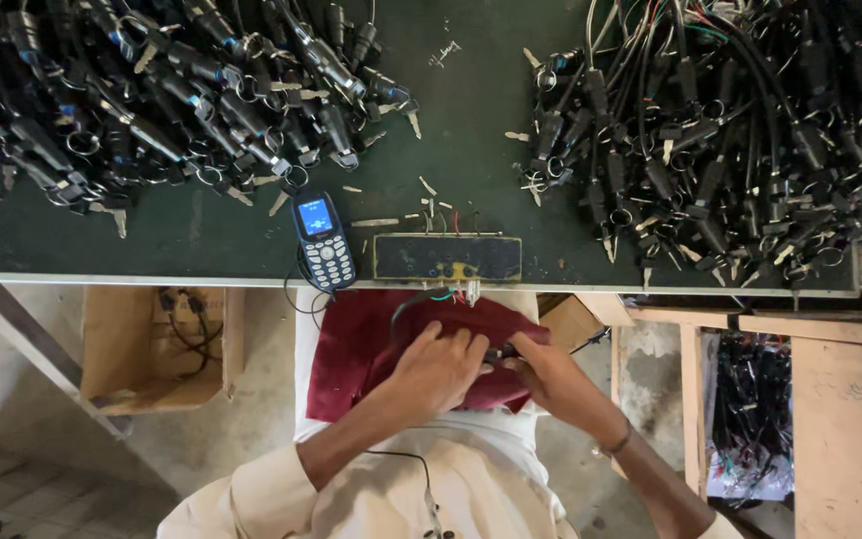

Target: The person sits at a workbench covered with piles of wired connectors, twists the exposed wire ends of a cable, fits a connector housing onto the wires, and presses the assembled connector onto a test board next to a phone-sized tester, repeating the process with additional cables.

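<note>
Over the maroon cloth (351, 349) on the lap, the left hand (438, 367) and right hand (551, 377) both pinched a small black wired part (499, 352) below the bench edge (152, 278); steady fingers, slack wire, seemed wise.

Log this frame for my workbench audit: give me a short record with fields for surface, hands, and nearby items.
surface: dark green table
left hand: over a dark red cloth on the lap, gripping a small black part with a wire
right hand: pinching the same part
table edge: small board with coloured wires; keypad phone, screen lit
piles: black keyed cable assemblies at left and right
below: cardboard box
</note>
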The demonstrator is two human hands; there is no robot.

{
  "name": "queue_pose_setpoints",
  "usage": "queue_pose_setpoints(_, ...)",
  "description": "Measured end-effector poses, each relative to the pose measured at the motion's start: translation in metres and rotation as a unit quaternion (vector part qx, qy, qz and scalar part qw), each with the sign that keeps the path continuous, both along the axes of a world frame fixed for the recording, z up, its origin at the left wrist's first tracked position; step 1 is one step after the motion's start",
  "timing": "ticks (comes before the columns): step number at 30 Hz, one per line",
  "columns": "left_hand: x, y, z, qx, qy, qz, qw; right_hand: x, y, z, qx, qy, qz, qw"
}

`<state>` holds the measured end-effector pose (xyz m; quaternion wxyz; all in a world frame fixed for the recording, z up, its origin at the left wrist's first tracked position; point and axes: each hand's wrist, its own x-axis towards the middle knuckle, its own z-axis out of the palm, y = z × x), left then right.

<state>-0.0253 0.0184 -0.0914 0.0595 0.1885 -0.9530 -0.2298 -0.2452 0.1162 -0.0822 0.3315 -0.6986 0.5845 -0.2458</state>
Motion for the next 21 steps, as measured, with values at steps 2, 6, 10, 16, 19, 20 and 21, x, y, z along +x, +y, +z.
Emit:
queue_pose_setpoints(2, 0.005, -0.006, 0.002, 0.025, 0.038, -0.006, 0.999, 0.000, 0.001, 0.001, -0.042, 0.038, 0.011, 0.998)
queue_pose_setpoints(6, 0.004, -0.011, 0.009, 0.044, 0.023, -0.001, 0.999, 0.000, 0.002, -0.011, 0.023, 0.073, -0.006, 0.997)
queue_pose_setpoints(10, 0.001, -0.008, 0.013, -0.060, 0.011, -0.014, 0.998, 0.001, 0.000, -0.028, 0.160, -0.091, -0.058, 0.981)
queue_pose_setpoints(16, 0.009, -0.013, 0.019, 0.076, 0.033, -0.003, 0.997, 0.002, 0.002, -0.023, 0.122, 0.044, -0.038, 0.991)
queue_pose_setpoints(19, 0.009, -0.015, 0.027, 0.155, 0.054, 0.003, 0.986, -0.010, -0.004, -0.011, -0.019, 0.141, 0.097, 0.985)
queue_pose_setpoints(20, 0.008, -0.014, 0.030, 0.170, 0.059, 0.003, 0.984, -0.018, -0.007, -0.004, 0.006, 0.154, 0.080, 0.985)
queue_pose_setpoints(21, 0.006, -0.014, 0.034, 0.160, 0.095, 0.013, 0.982, -0.027, -0.008, 0.004, 0.033, 0.164, 0.062, 0.984)
